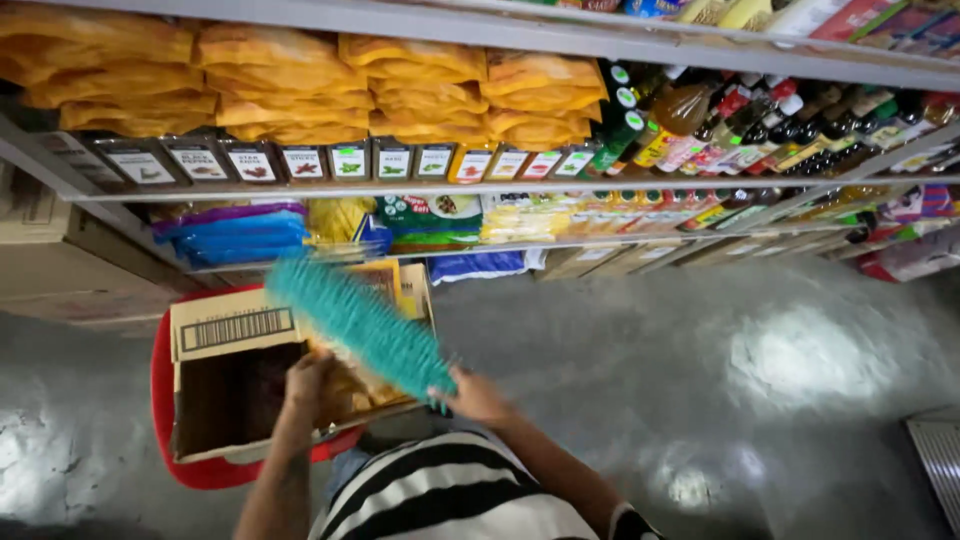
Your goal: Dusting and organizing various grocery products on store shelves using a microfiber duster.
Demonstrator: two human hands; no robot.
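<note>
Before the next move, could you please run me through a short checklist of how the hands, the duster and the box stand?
1. Right hand grips the teal duster: ok.
2. Left hand is in the open cardboard box: ok.
3. Left hand's hold on anything: cannot tell.
4. Box sits on the red basket: ok.
5. Duster is sharp enough to judge its position: not ok, motion-blurred.

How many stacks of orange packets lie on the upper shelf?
4, side by side: a far-left stack, a second stack, a third stack and a right stack beside the bottles. The picture's left edge may hide more.
</note>
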